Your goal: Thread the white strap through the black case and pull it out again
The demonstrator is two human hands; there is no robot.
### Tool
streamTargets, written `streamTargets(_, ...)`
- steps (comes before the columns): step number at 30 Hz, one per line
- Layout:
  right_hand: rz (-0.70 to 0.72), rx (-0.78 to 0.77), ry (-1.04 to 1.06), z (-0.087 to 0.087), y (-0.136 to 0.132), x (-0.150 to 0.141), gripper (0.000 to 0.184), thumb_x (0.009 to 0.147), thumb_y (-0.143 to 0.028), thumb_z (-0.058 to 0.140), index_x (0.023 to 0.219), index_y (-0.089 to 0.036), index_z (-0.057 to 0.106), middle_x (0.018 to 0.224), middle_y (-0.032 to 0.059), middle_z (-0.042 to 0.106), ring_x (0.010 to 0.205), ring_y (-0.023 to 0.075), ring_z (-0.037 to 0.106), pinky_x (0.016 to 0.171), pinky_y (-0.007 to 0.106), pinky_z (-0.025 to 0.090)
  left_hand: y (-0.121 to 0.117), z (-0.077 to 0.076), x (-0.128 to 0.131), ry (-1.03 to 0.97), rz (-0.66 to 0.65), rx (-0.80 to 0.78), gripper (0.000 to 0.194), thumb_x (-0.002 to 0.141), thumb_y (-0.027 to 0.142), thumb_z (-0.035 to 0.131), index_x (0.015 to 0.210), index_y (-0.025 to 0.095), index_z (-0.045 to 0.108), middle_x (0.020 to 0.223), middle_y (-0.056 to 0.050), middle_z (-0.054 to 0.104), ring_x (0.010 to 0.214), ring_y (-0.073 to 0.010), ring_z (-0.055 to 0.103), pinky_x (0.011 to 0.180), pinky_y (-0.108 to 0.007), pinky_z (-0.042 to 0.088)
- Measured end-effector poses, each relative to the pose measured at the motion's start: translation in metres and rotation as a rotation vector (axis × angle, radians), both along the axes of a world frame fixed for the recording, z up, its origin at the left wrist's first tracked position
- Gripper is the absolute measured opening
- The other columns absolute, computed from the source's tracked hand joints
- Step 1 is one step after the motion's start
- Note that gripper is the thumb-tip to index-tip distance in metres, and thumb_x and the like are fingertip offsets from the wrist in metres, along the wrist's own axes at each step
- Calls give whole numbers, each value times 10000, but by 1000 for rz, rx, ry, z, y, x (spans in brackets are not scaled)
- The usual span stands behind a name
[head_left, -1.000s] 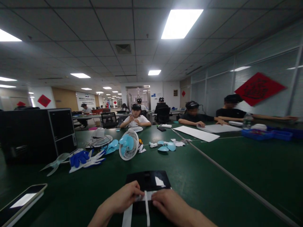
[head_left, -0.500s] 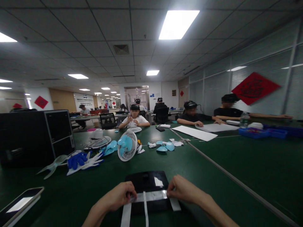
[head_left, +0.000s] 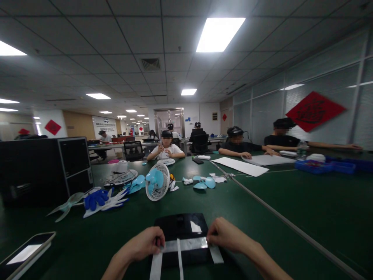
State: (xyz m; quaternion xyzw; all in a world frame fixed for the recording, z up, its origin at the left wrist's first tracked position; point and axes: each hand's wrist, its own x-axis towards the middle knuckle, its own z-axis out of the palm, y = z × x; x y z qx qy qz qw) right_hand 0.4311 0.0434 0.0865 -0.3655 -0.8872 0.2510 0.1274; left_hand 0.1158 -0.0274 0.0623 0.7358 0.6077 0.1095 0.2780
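Observation:
A flat black panel-like object [head_left: 169, 224] lies on the green table in front of me, with a small white patch [head_left: 196, 226] on its upper right. A shiny, translucent tape-like strip [head_left: 194, 244] stretches across it. At the strip's left end, my left hand [head_left: 147, 244] is closed with fingers pinched. My right hand [head_left: 223, 234] pinches the right end. White bands show below: a wide one [head_left: 156, 266] at left, a narrow one [head_left: 180, 258] in the middle, and a short one [head_left: 216, 254] under my right hand.
A white fan with blue blades [head_left: 157, 181] stands beyond the panel. Gloves [head_left: 106, 202] and a black computer case [head_left: 43, 171] are left, a phone [head_left: 26, 252] nearer. Loose blue blades [head_left: 204, 182] lie ahead. Blue trays [head_left: 314, 165] and several people are farther off.
Both hands stay at the strip's ends, the left fingers shifting slightly. The whole view has moved down a little in the picture.

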Motion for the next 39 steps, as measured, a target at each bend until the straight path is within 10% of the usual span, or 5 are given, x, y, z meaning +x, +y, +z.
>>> streamTargets(14,9,252,90,-25,21,-48,337,776,-183,579,1098,-221,671,1055,51,670,949,189,611,835,266,459,29,-25,-53,272,545,321,153,893,232,422,901,190,569,991,-74,651,917,-201,613,756,-299,408)
streamTargets(25,-10,271,-29,-18,48,-98,310,921,-351,558,1182,-184,579,1208,73,594,1009,217,605,855,416,526,29,-38,-72,443,625,318,310,883,244,418,1127,144,581,1184,-133,575,1093,-246,549,858,-340,440)
streamTargets(32,-133,291,3,-11,42,-33,294,924,-368,544,1151,-190,602,1184,78,614,995,213,612,847,391,522,30,-42,-75,475,636,271,449,893,344,454,1267,111,542,1288,-182,527,1182,-299,501,907,-394,445)
streamTargets(39,-525,305,-20,-11,56,105,314,832,-361,499,949,-177,725,1006,104,731,938,242,660,804,294,478,29,-44,-76,459,619,241,471,886,367,451,1275,118,544,1303,-182,533,1191,-304,509,922,-415,449)
